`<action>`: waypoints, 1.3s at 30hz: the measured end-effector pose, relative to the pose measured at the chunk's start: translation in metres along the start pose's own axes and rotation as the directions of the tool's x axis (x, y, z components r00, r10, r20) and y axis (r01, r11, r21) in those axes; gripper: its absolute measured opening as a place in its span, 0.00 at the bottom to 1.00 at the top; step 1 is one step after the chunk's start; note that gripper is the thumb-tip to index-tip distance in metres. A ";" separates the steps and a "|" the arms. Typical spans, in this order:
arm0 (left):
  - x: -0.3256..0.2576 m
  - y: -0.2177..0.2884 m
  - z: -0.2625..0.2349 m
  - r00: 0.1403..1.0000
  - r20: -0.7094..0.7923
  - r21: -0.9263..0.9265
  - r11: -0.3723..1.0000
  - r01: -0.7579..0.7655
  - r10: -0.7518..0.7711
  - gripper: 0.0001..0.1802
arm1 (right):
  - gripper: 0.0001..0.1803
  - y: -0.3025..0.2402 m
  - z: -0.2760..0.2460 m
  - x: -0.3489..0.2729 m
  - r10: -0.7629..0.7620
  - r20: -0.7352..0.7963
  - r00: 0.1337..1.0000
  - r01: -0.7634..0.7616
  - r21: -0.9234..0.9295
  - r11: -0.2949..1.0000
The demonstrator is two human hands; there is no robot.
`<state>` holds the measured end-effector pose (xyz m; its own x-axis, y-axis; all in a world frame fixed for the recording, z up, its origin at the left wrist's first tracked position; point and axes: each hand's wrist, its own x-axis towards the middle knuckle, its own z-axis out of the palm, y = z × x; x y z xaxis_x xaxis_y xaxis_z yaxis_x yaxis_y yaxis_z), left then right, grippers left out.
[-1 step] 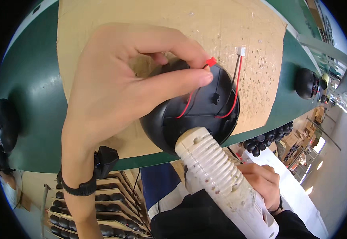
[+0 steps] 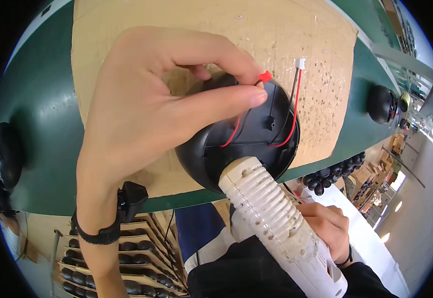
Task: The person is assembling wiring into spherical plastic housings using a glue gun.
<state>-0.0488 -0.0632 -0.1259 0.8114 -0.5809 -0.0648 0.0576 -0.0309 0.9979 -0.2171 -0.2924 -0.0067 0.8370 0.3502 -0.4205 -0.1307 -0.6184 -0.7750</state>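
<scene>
**Cardboard [image 2: 330, 89] on a green counter [image 2: 42, 99]**

The left hand [image 2: 137, 99] pinches a red connector [image 2: 265, 76] over a black housing [image 2: 194, 159] by the near edge; off that edge, the right hand [image 2: 325, 226] grips a white heat gun [image 2: 276, 213]; cartons [image 2: 368, 179] stand farther right.

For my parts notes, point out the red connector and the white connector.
Red connector [image 2: 265, 76], head view: visible end of its housing.
White connector [image 2: 300, 63], head view: middle of its housing.
</scene>
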 end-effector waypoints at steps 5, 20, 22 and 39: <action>0.000 -0.005 -0.001 0.999 0.003 -0.030 0.998 -0.051 0.052 0.03 | 0.16 -0.009 0.002 0.000 0.027 -0.007 1.000 -0.027 -0.055 0.998; -0.004 0.005 -0.004 1.000 -0.019 0.164 0.986 0.022 -0.020 0.04 | 0.16 -0.015 -0.001 -0.005 0.075 0.052 0.996 -0.073 -0.035 0.997; -0.007 0.008 -0.006 0.999 -0.029 0.179 0.983 0.033 -0.028 0.05 | 0.16 -0.016 -0.002 -0.004 0.076 0.063 0.995 -0.073 -0.048 0.996; -0.042 0.014 -0.045 0.952 0.251 0.026 0.982 -0.190 0.177 0.11 | 0.18 -0.012 -0.006 -0.015 0.038 0.023 0.999 -0.038 -0.004 0.999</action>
<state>-0.0560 -0.0029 -0.1094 0.6366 -0.7622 0.1174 -0.1123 0.0591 0.9919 -0.2247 -0.2946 0.0114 0.8192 0.3423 -0.4601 -0.1602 -0.6337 -0.7568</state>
